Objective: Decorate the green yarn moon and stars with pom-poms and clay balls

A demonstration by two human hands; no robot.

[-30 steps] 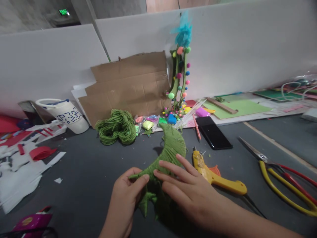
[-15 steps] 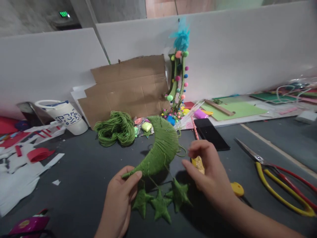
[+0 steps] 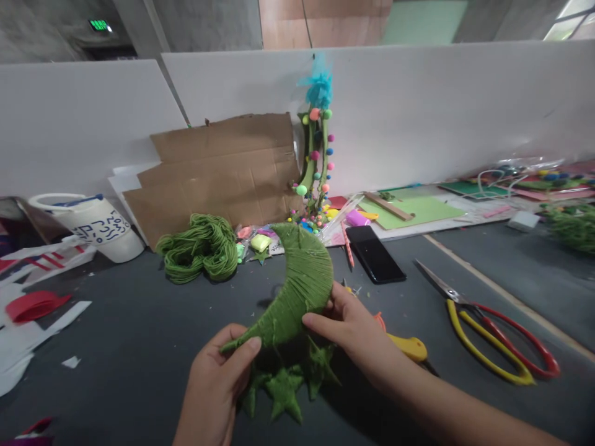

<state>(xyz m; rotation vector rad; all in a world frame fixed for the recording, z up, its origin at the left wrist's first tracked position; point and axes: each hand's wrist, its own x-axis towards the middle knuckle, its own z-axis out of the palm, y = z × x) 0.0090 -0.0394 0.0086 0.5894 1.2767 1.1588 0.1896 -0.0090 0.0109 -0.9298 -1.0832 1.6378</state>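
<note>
Dark grey tabletop (image 3: 153,378) here, pretty cluttered, with a smooth white partition (image 3: 409,111) running along the back and raw concrete wall (image 3: 214,25) above it, plus a little glowing green sign (image 3: 99,25) up in the corner. A big piece of brown cardboard (image 3: 223,170) with a ragged top edge leans on the partition, creases and all. Right next to it is a tall green craft piece (image 3: 312,152) dotted with fuzzy pompoms, with a puff of sheer blue netting (image 3: 319,90) on top.

So the person's got a fat crescent (image 3: 304,266) wrapped tightly in green yarn, you can see the strands lying side by side across the curve. It's right in front of them, between both hands. Left hand (image 3: 218,371) pinches the lower tip, thumb on top, and the right hand (image 3: 351,319) grips the outer curve, thumb on the face and fingers round the edge. Fuzzy green stars (image 3: 286,393) sit just below the crescent, pointy but soft looking, one partly hidden by the left hand.

Loopy green yarn skein (image 3: 199,248) in front of the cardboard, shiny black phone (image 3: 375,254) beyond the right hand, yellow glue gun (image 3: 411,348) half covered by the right arm, and big scissors (image 3: 452,295) with one yellow and one red handle lying spread apart
</note>
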